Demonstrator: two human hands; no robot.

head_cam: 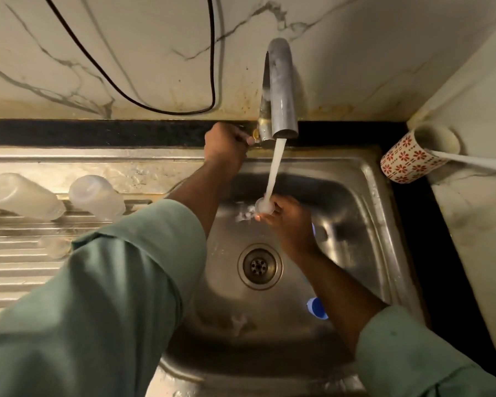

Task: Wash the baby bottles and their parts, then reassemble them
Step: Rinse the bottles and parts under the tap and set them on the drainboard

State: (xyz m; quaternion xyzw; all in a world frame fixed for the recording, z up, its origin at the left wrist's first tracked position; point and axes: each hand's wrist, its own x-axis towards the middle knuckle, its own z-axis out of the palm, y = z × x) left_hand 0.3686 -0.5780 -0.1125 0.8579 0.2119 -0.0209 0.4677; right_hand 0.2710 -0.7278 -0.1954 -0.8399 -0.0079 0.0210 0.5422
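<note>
Rinsing under the running tap [278, 90], the right hand [291, 224] holds a small clear part [262, 206] — it looks like a teat or collar, too blurred by the stream [275, 170] to say which — pinched in curled fingers right where the water lands. The left hand [226, 146] reaches over the sink's [367, 179] back rim, fingers closed round the tap handle [249, 138].

Such a part is likely light, soft and very slippery when wet; a pinch at its wider base rim, not its thin tip, should keep it from squirting loose toward the drain [259, 266]. Two clear bottles [25, 197] stand mouth down on the ribbed draining board [17, 270] to the left, well apart from the basin, with what seems a small clear piece [53, 246] near them. They look like thin, stiff plastic — light, easy to tip, best taken round the body. A blue piece [317, 308] lies in the basin beside the right forearm, and another bit of blue [313, 228] shows behind the right hand.

The steel is wet and scuffed. Behind it runs a dark worktop [98, 133] strip, then a marbled wall [126, 53] with a black cable [212, 67] hanging down it. A red-patterned mug [410, 160] lies tipped at the sink's right corner. The light is dim and yellowish.
</note>
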